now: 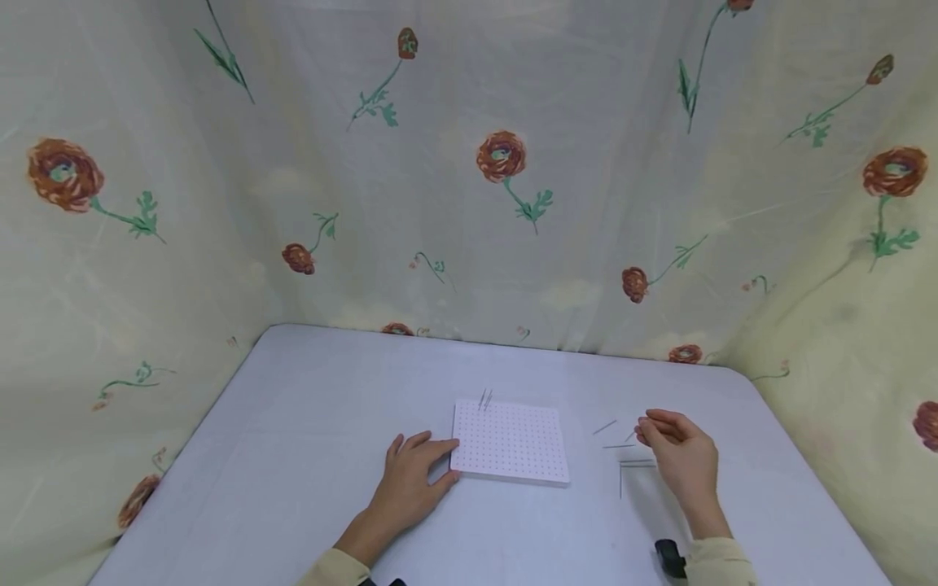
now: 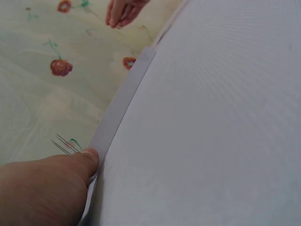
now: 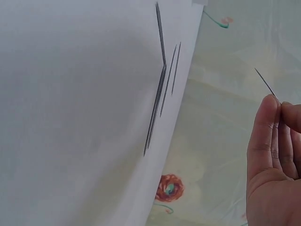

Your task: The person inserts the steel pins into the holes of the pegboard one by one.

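Pinched tight between thumb and fingertips of the right hand (image 1: 677, 456): one thin needle (image 1: 630, 436), hovering just above the table (image 1: 308, 456), right of the white pegboard (image 1: 510, 442). From the head camera that needle is barely a sliver, its free end poking out toward the board. Loose needles (image 1: 623, 456) lie flat on the table just beside the hand, some running left-right, one running toward the person. Two upright needles (image 1: 485, 399) stand in the board's far edge, leaning slightly. Over on the other side, the left hand (image 1: 410, 484) lies flat with straight, relaxed fingers, fingertips touching the board's left edge, gripping nothing.

Left wrist view now: the thumb (image 2: 70, 172) presses against the pegboard's edge (image 2: 123, 94), and the standing needles (image 2: 63, 143) show just past it. The other hand (image 2: 123, 12) shows far off at the top.

Right wrist view: the grip is clear, fingertips (image 3: 269, 106) clamped on the needle (image 3: 266, 84), its long axis slanting up and to the left in the picture, point free above the fingers. The spare needles (image 3: 162, 94) lie nearly parallel on the table (image 3: 70, 117), well apart from the hand.
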Demonstrator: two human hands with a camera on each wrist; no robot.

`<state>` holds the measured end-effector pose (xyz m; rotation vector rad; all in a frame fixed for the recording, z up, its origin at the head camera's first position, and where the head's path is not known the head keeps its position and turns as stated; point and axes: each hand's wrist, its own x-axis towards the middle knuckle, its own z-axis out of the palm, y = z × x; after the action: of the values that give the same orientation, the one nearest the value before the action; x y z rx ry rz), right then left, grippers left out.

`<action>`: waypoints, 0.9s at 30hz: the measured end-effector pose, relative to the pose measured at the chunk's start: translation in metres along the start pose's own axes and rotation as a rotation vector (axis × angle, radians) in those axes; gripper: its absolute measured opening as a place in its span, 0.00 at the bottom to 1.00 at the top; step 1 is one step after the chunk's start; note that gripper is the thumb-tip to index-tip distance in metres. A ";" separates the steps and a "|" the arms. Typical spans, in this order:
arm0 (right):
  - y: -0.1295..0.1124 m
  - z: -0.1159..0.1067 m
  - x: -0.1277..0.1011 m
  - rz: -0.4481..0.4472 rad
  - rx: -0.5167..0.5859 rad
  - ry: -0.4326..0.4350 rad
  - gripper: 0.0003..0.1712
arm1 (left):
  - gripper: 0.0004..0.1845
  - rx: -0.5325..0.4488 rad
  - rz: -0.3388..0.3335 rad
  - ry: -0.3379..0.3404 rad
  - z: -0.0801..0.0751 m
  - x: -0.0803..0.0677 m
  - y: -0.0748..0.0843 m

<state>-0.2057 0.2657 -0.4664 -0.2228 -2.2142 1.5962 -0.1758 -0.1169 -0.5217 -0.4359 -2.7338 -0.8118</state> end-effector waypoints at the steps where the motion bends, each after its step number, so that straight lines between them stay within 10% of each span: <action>1: -0.001 0.002 0.000 -0.002 -0.006 0.001 0.18 | 0.25 0.004 0.000 0.002 0.000 0.000 0.000; 27: -0.012 0.076 0.007 -0.056 -0.035 -0.094 0.22 | 0.25 0.024 -0.026 -0.023 0.001 0.001 -0.001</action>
<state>-0.2423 0.1980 -0.4741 -0.0959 -2.2990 1.5692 -0.1769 -0.1167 -0.5225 -0.4077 -2.7734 -0.7846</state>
